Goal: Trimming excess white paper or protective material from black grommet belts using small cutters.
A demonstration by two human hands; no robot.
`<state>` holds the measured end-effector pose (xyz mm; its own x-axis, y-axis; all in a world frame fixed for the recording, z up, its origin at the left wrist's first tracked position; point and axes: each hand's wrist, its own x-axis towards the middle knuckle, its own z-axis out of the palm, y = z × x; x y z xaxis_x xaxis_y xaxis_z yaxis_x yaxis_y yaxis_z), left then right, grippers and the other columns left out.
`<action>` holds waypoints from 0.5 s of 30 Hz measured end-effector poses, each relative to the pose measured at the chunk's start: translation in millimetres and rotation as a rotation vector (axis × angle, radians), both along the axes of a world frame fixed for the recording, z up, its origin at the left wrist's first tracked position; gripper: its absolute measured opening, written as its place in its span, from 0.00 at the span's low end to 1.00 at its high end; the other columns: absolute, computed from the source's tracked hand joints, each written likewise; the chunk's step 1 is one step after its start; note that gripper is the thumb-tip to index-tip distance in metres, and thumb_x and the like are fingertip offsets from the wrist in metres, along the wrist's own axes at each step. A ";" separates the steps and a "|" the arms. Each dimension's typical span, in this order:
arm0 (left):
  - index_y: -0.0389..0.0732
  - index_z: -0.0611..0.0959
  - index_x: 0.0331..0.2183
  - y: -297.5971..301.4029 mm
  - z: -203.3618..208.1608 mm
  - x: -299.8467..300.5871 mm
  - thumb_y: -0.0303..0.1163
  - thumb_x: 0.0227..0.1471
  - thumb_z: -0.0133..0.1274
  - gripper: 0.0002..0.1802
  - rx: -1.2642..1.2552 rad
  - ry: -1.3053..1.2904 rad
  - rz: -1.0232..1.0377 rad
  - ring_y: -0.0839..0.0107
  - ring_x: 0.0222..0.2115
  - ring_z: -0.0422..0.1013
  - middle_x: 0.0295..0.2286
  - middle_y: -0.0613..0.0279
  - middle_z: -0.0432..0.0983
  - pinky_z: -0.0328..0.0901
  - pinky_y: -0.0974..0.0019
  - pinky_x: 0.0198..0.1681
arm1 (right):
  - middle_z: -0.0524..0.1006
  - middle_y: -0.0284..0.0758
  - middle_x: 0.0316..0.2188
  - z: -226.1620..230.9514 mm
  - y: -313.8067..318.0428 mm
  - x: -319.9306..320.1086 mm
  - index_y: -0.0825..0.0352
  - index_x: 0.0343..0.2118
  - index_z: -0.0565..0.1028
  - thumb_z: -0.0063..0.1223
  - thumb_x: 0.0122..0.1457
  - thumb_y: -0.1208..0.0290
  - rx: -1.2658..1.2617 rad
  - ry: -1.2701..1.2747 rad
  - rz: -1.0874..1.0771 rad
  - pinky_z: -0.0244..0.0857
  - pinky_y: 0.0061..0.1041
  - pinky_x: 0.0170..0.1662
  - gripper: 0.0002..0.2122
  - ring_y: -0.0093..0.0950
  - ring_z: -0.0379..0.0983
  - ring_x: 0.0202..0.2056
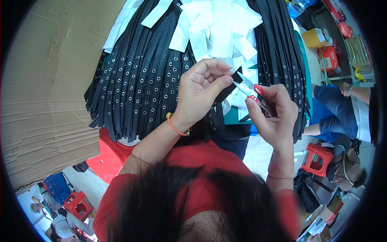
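My left hand [197,90] pinches a black strap [224,95] near its end, thumb against fingers. In my right hand [280,115] is a small pair of scissors [260,90] with red on the handles. Their blades are spread, with the tips beside the strap's end and my left thumb. Under and beyond my hands lie long black straps with rows of metal eyelets, a wide bundle [141,72] on the left and another [278,40] on the right. White paper strips [219,28] lie in a loose heap between the bundles.
A large cardboard sheet [56,80] stands along the left. A green table edge [231,116] shows below the straps. A red stool [105,155] is at my left, another [318,159] at right. A seated person [336,105], a yellow box [315,38] and a red box [329,58] are at right.
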<state>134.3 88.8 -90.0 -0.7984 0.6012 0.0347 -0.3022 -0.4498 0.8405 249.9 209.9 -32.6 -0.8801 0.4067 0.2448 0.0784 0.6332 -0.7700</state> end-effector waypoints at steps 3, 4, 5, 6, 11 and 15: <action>0.32 0.75 0.32 -0.8 -5.9 -0.9 0.19 0.47 0.52 0.06 -0.042 0.051 -0.089 0.82 0.29 0.70 0.28 0.63 0.74 0.65 0.79 0.33 | 0.68 0.28 0.16 12.7 2.1 1.8 0.71 0.27 0.71 0.61 0.45 0.75 0.311 -0.040 0.029 0.50 0.10 0.19 0.10 0.10 0.59 0.16; 0.32 0.75 0.31 0.3 -9.2 -0.4 0.20 0.48 0.52 0.05 -0.034 0.043 -0.092 0.83 0.28 0.69 0.28 0.64 0.74 0.64 0.80 0.32 | 0.67 0.28 0.15 15.0 2.9 3.2 0.71 0.28 0.71 0.61 0.44 0.75 0.359 -0.051 0.035 0.50 0.10 0.18 0.10 0.11 0.58 0.16; 0.32 0.75 0.31 1.3 -11.4 0.2 0.21 0.48 0.52 0.05 -0.027 0.035 -0.096 0.84 0.27 0.68 0.27 0.65 0.74 0.64 0.81 0.31 | 0.67 0.28 0.15 16.7 3.5 4.4 0.72 0.28 0.71 0.61 0.44 0.75 0.407 -0.062 0.040 0.49 0.11 0.18 0.10 0.12 0.57 0.15; 0.32 0.75 0.31 2.1 -11.7 1.0 0.21 0.48 0.52 0.05 -0.029 0.035 -0.102 0.84 0.27 0.68 0.27 0.65 0.74 0.64 0.81 0.31 | 0.67 0.28 0.15 18.8 4.6 4.8 0.72 0.28 0.71 0.61 0.44 0.75 0.405 -0.063 0.034 0.49 0.11 0.18 0.10 0.12 0.57 0.15; 0.33 0.74 0.32 5.5 -16.6 4.5 0.25 0.50 0.52 0.06 -0.060 0.096 -0.111 0.83 0.32 0.65 0.32 0.62 0.72 0.61 0.79 0.38 | 0.65 0.32 0.14 27.2 14.1 0.5 0.71 0.25 0.70 0.60 0.44 0.73 0.409 -0.145 0.118 0.49 0.15 0.16 0.10 0.18 0.57 0.13; 0.33 0.74 0.32 8.4 -14.8 8.2 0.25 0.51 0.51 0.06 -0.089 0.155 -0.115 0.82 0.32 0.66 0.33 0.61 0.71 0.61 0.79 0.38 | 0.65 0.35 0.14 29.6 20.7 -4.7 0.70 0.24 0.69 0.60 0.44 0.73 0.459 -0.169 0.176 0.51 0.20 0.16 0.10 0.24 0.60 0.12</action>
<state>142.4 97.2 -104.9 -0.7139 0.6939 0.0941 -0.2112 -0.3415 0.9158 245.2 230.5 -3.0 -0.9682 0.1333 0.2115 0.0400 0.9177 -0.3953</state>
